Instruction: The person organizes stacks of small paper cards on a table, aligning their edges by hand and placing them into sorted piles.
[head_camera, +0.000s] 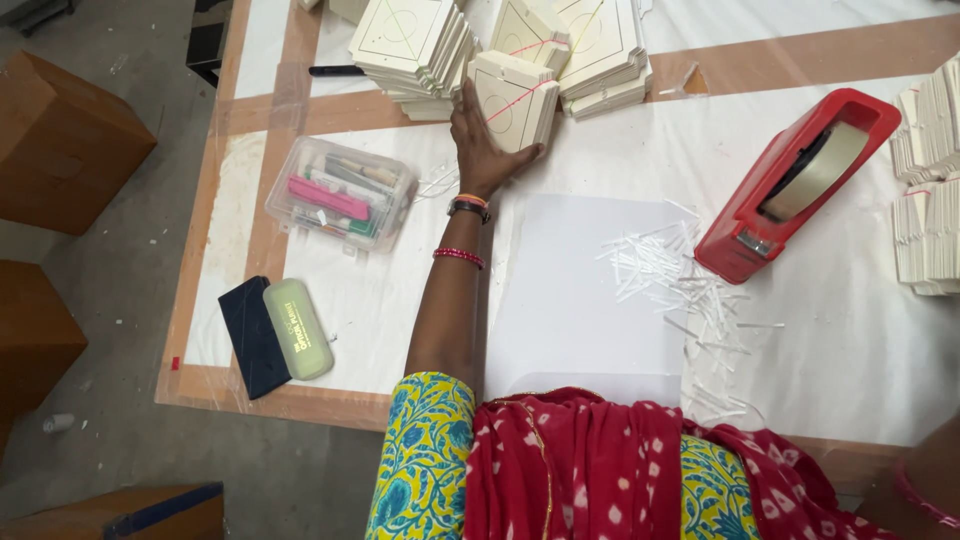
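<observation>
At the far side of the plastic-covered work table (830, 330), my left hand (483, 145) reaches out with fingers spread and closes around a bundle of cream cardboard pieces (512, 100) tied with a red elastic band, my thumb pressed under its near edge. The bundle stands tilted among other stacks of cream pieces (412, 45) at the far middle of the table. On my wrist sit a dark watch (468, 207) and a red bangle (458, 256). Just near my forearm lies a blank white sheet (580, 290), with a scatter of thin white strips (665, 270) spilling off its right side. Farther right stands a red tape dispenser (790, 180), and beyond it, at the right edge, more cream stacks (930, 180). To the left of my arm rests a clear plastic box (340, 192) of small tools, and nearer, by the table's left corner, a dark case (252, 335) touching a pale green case (297, 328). My right hand is mostly out of view at the near right corner, so I cannot tell how it is held.
</observation>
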